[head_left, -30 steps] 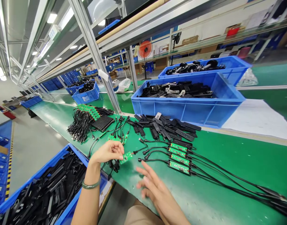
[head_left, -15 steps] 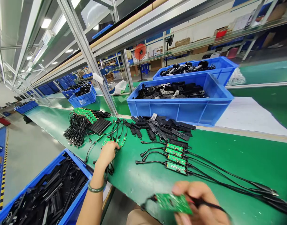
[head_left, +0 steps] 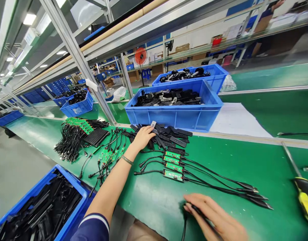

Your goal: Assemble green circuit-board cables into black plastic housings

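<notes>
Black casings (head_left: 169, 134) lie in a heap on the big green surface (head_left: 244, 160), right under the left grip (head_left: 143, 135). Its fingers bend down onto them, but I cannot tell if it has one held. A blue bin (head_left: 174, 115) sits just behind that grip. Four green boards (head_left: 172, 164) lie between the two grips. The right grip (head_left: 214, 217) rests flat and loose on a black cable (head_left: 183, 226).
</notes>
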A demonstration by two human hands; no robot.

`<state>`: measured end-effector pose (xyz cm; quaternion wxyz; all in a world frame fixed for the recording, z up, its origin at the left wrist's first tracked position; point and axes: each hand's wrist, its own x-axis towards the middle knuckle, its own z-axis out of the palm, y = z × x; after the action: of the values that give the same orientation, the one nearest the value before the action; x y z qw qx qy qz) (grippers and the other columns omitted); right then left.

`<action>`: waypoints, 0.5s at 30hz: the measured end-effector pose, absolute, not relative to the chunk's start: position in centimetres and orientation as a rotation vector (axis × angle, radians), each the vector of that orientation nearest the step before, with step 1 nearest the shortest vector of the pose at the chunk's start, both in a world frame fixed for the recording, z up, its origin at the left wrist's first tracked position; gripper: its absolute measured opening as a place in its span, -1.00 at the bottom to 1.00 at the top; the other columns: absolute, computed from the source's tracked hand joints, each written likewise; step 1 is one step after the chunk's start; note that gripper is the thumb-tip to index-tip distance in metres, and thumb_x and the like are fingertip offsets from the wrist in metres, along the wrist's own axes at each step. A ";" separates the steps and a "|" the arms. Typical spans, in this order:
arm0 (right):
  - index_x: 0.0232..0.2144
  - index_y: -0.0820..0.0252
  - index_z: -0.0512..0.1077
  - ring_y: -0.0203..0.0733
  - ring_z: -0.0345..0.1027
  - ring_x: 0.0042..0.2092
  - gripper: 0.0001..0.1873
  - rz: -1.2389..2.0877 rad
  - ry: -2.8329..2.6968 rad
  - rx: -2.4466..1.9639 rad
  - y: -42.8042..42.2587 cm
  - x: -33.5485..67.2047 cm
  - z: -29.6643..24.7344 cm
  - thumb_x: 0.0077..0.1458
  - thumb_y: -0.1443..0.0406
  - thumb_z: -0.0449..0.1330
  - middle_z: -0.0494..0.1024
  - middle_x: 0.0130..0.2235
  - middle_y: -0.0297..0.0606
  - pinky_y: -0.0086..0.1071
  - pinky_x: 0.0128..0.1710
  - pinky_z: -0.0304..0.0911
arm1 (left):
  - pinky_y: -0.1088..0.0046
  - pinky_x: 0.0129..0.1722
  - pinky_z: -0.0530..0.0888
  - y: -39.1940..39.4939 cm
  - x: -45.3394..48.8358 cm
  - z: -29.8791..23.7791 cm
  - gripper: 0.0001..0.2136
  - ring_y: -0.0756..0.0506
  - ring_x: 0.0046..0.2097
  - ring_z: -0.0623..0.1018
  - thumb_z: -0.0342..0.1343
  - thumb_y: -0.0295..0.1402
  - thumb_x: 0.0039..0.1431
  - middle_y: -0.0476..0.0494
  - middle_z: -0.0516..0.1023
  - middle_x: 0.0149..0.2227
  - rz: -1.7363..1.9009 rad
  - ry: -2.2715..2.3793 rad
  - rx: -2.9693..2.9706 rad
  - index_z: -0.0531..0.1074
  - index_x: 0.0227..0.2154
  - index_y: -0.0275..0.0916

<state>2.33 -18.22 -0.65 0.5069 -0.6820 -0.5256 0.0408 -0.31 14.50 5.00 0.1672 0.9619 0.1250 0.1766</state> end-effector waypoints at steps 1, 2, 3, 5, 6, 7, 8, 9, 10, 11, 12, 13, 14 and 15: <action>-0.15 0.06 0.55 -0.22 0.57 -0.25 -0.79 0.039 -1.325 -1.649 -18.3 2.1 -0.9 0.24 0.26 0.13 0.61 -0.19 -0.20 -0.57 -0.28 0.44 | 0.00 0.26 0.20 14.6 -0.3 5.1 -0.80 -0.22 0.25 0.30 0.05 -0.63 0.22 -0.15 0.47 0.07 0.526 0.374 2.692 0.49 -0.18 -0.32; -0.13 0.06 0.54 -0.24 0.57 -0.24 -0.74 -0.003 -1.368 -1.651 -18.3 1.8 -1.2 0.28 0.29 0.06 0.61 -0.19 -0.19 -0.57 -0.28 0.43 | 0.02 0.29 0.15 14.6 -0.5 5.1 -0.78 -0.20 0.26 0.30 0.02 -0.66 0.21 -0.16 0.49 0.04 0.553 0.404 2.639 0.49 -0.20 -0.31; -0.12 0.06 0.53 -0.24 0.56 -0.23 -0.70 -0.033 -1.402 -1.651 -18.3 1.6 -1.4 0.30 0.32 0.01 0.61 -0.19 -0.19 -0.56 -0.28 0.43 | 0.04 0.31 0.10 14.5 -0.9 5.2 -0.76 -0.20 0.26 0.29 0.02 -0.67 0.19 -0.18 0.50 0.04 0.582 0.444 2.580 0.48 -0.19 -0.30; -0.10 0.06 0.52 -0.22 0.54 -0.20 -0.66 -0.062 -1.451 -1.674 -18.2 1.5 -1.6 0.30 0.36 -0.03 0.60 -0.20 -0.18 -0.50 -0.27 0.42 | 0.05 0.32 0.09 13.5 -2.1 5.2 -0.73 -0.22 0.26 0.29 0.05 -0.62 0.17 -0.27 0.46 0.08 0.649 0.542 2.437 0.43 -0.09 -0.28; -0.10 0.06 0.52 -0.20 0.54 -0.19 -0.68 -0.059 -1.466 -1.695 -18.2 1.6 -1.6 0.29 0.36 -0.02 0.60 -0.20 -0.18 -0.48 -0.26 0.42 | 0.04 0.30 0.14 12.7 -2.9 5.1 -0.71 -0.23 0.24 0.32 0.06 -0.57 0.19 -0.31 0.44 0.09 0.672 0.588 2.355 0.38 -0.02 -0.29; -0.11 0.05 0.52 -0.20 0.53 -0.19 -0.70 -0.037 -1.475 -1.715 -18.1 1.8 -1.5 0.28 0.36 0.01 0.60 -0.21 -0.18 -0.47 -0.27 0.42 | 0.05 0.24 0.25 11.5 -3.8 4.9 -0.69 -0.24 0.18 0.39 0.05 -0.50 0.22 -0.34 0.44 0.07 0.678 0.626 2.268 0.33 0.04 -0.29; -0.12 0.04 0.53 -0.20 0.53 -0.21 -0.72 0.005 -1.483 -1.723 -18.0 2.1 -1.3 0.28 0.34 0.03 0.60 -0.22 -0.19 -0.48 -0.28 0.42 | 0.08 0.15 0.38 10.1 -4.7 4.6 -0.67 -0.23 0.10 0.47 0.02 -0.43 0.26 -0.35 0.48 0.01 0.664 0.652 2.179 0.27 0.08 -0.30; -0.13 0.04 0.53 -0.21 0.53 -0.24 -0.73 0.061 -1.483 -1.723 -17.9 2.4 -1.1 0.28 0.32 0.05 0.60 -0.23 -0.20 -0.49 -0.30 0.42 | 0.13 -0.01 0.50 8.4 -5.5 4.1 -0.67 -0.20 -0.05 0.56 -0.02 -0.35 0.30 -0.31 0.53 -0.11 0.625 0.663 2.092 0.25 0.09 -0.32; -0.14 0.03 0.54 -0.23 0.54 -0.27 -0.75 0.121 -1.469 -1.715 -17.8 2.6 -0.8 0.27 0.30 0.06 0.60 -0.23 -0.21 -0.50 -0.31 0.42 | 0.20 -0.19 0.58 6.7 -6.4 3.6 -0.66 -0.18 -0.21 0.61 -0.06 -0.27 0.33 -0.25 0.55 -0.25 0.573 0.663 2.009 0.26 0.07 -0.34; -0.15 0.04 0.54 -0.23 0.54 -0.29 -0.77 0.172 -1.431 -1.703 -17.6 2.9 -0.4 0.26 0.26 0.08 0.61 -0.24 -0.21 -0.51 -0.32 0.43 | 0.26 -0.33 0.59 4.8 -7.1 3.1 -0.64 -0.15 -0.32 0.61 -0.07 -0.21 0.33 -0.21 0.54 -0.33 0.515 0.656 1.928 0.28 0.04 -0.36; -0.18 0.05 0.54 -0.22 0.54 -0.32 -0.79 0.216 -1.373 -1.695 -17.4 3.0 0.0 0.24 0.23 0.11 0.62 -0.26 -0.22 -0.51 -0.34 0.43 | 0.31 -0.40 0.59 3.1 -7.9 2.5 -0.62 -0.14 -0.36 0.61 -0.03 -0.15 0.30 -0.18 0.53 -0.36 0.466 0.643 1.843 0.32 0.00 -0.36; -0.21 0.07 0.54 -0.22 0.53 -0.35 -0.81 0.253 -1.301 -1.696 -17.2 3.1 0.3 0.21 0.19 0.15 0.62 -0.28 -0.23 -0.51 -0.36 0.43 | 0.35 -0.41 0.58 1.4 -8.5 1.9 -0.59 -0.12 -0.36 0.61 0.05 -0.09 0.24 -0.18 0.52 -0.34 0.409 0.625 1.680 0.35 -0.04 -0.35; -0.26 0.08 0.53 -0.21 0.52 -0.37 -0.82 0.286 -1.221 -1.708 -16.9 3.1 0.7 0.17 0.16 0.18 0.62 -0.32 -0.25 -0.51 -0.39 0.43 | 0.36 -0.35 0.59 -0.1 -9.1 1.5 -0.55 -0.11 -0.32 0.61 0.18 -0.06 0.15 -0.17 0.52 -0.31 0.349 0.604 1.417 0.39 -0.07 -0.33; -0.32 0.10 0.52 -0.21 0.51 -0.40 -0.82 0.328 -1.150 -1.716 -16.7 3.0 0.9 0.14 0.14 0.21 0.61 -0.36 -0.27 -0.50 -0.42 0.42 | 0.37 -0.29 0.58 -1.4 -9.6 1.1 -0.52 -0.10 -0.29 0.61 0.26 -0.05 0.06 -0.17 0.52 -0.29 0.302 0.583 1.184 0.42 -0.10 -0.33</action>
<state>3.02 -16.71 0.94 0.5014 -0.7099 -0.4756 0.1355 -9.56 -1.36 1.06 0.7795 0.5477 0.2698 0.1398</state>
